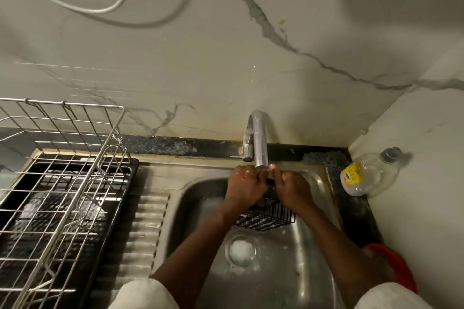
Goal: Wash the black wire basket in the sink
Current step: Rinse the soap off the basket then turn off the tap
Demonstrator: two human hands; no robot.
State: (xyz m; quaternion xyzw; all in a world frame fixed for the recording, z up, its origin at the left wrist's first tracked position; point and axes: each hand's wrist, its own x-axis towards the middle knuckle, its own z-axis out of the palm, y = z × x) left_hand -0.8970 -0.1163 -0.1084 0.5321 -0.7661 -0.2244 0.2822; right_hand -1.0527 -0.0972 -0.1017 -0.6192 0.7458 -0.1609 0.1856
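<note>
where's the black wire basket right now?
Head view, centre-right: the black wire basket is held in the sink by the left hand and right hand, just below the tap, beyond the drain.

Upper half of the black wire basket (266,218) hidden behind the left hand (244,185) and right hand (288,189) gripping it (lower mesh alone shows). Dish rack (86,184) cut by left and bottom edges. Bottle (364,175) label too small to read; red object (399,268) half covered by the right forearm.

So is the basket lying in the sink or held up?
Held up. The left hand and right hand grip the black wire basket under the tap.
</note>
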